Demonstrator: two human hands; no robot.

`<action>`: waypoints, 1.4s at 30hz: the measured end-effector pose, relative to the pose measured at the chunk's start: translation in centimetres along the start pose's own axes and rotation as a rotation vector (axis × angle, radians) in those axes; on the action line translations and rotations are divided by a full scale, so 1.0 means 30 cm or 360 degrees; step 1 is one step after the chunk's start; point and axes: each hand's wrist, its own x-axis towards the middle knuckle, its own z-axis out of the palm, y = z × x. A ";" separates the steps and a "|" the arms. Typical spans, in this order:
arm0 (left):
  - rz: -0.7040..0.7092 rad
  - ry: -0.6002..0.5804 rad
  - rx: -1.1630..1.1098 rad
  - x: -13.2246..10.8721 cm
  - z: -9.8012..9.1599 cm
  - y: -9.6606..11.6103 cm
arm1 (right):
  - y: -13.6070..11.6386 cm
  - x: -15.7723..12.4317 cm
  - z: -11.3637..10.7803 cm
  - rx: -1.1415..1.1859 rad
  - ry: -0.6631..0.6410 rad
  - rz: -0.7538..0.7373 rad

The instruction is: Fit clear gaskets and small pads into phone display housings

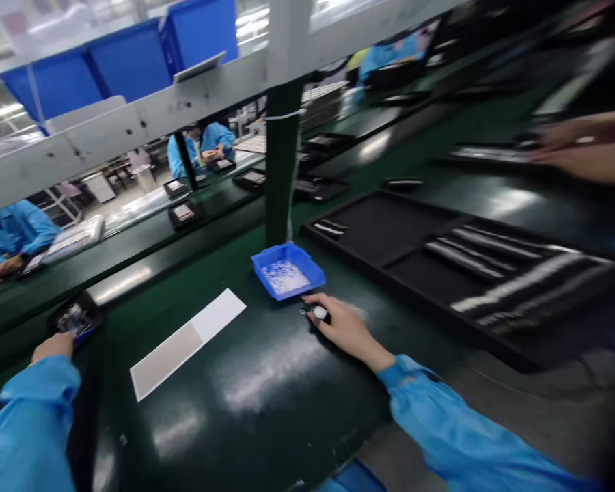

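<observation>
My right hand (349, 329) is pinched round a small black piece with a white round spot (320, 312), just above the dark green table. Its exact kind is too blurred to name. Close by its fingertips stands a shallow blue tray (316, 279) holding many tiny white and blue bits. At the far left, my left hand (54, 347) has its fingers curled at the near edge of a small black tray (96, 316) with shiny parts inside; its fingertips are partly hidden. Between my hands lies a long white and beige sheet (189, 344).
A large black tray (415, 219) with rows of dark and white strips fills the right side. A green post (281, 171) rises behind the blue tray. Another person's hands (584, 147) are at the upper right. Blue bins (128, 61) sit on the shelf above.
</observation>
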 end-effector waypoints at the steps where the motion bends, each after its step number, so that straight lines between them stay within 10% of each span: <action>1: 0.0056 0.0034 0.0017 -0.002 -0.024 0.024 | 0.003 0.002 0.000 -0.0004 0.0022 0.0022; 4: 0.0437 0.0217 -0.0117 -0.096 -0.088 0.205 | 0.014 0.005 0.002 -0.0020 0.0076 0.0065; 10: 0.1750 0.0262 -0.0357 -0.521 -0.100 0.839 | 0.005 -0.007 0.001 0.0041 0.0024 0.0013; 17: 0.1873 0.0623 -0.0662 -0.591 -0.102 1.284 | 0.044 -0.028 -0.024 0.0071 0.0193 0.0107; 29: 0.1468 0.0607 -0.0792 -0.581 -0.081 1.358 | 0.037 -0.022 -0.019 0.0112 0.0179 0.0059; 42: 0.1517 0.0493 -0.0898 -0.602 -0.121 1.440 | 0.013 -0.020 -0.033 0.0117 0.0243 0.0153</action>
